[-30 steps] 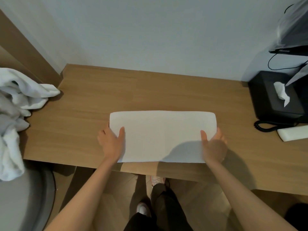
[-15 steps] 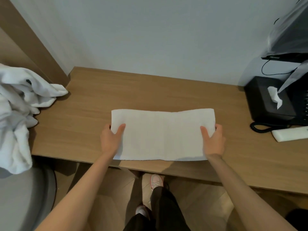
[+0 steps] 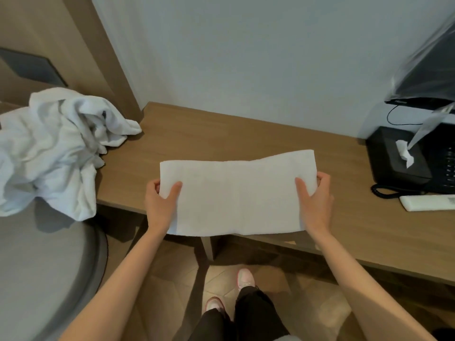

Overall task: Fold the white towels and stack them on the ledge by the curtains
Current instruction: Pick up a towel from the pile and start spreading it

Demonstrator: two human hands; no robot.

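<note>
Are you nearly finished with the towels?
Not yet. One towel looks folded into a flat strip. The left hand and right hand hold it by its ends over the desk. A crumpled pile of white towels on the left waits to be folded, and no stack on a ledge is in view.

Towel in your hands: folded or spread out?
Folded: the towel is a neat narrow rectangle, left hand and right hand pinching its short ends. How many layers, cannot tell.

Fingers of the left hand (image 3: 159,205) and right hand (image 3: 317,203) were mostly hidden behind the folded towel (image 3: 236,195); the telephone (image 3: 443,168) was cut off at right.
</note>
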